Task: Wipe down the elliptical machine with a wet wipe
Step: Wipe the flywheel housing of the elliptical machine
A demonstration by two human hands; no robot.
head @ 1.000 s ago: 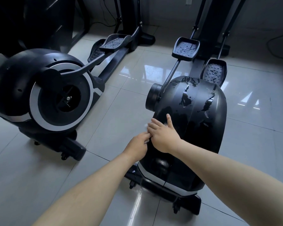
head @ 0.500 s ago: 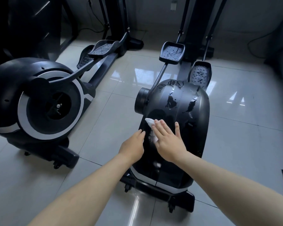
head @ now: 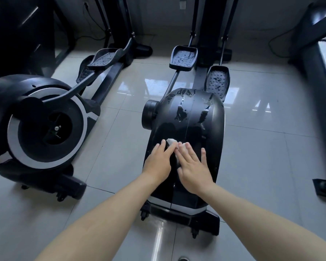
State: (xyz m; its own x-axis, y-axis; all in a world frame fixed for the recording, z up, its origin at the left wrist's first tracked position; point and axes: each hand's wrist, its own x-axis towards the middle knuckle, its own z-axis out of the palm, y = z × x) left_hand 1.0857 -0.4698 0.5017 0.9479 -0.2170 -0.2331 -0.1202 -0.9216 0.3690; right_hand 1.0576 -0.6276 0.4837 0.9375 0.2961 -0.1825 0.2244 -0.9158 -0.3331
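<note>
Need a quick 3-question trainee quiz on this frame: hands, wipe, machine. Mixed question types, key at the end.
1. Fill in (straight or curled): the right hand presses the wet wipe with ___ fingers.
2. Choose one: the left hand rests on A) the black housing of the elliptical straight ahead, B) a pedal, C) the floor tiles.
3. True or false: the wipe is lying loose on the floor, away from both hands.

Key: 1 straight; 2 A; 3 false, since it sits on the housing under the fingertips of both hands.
</note>
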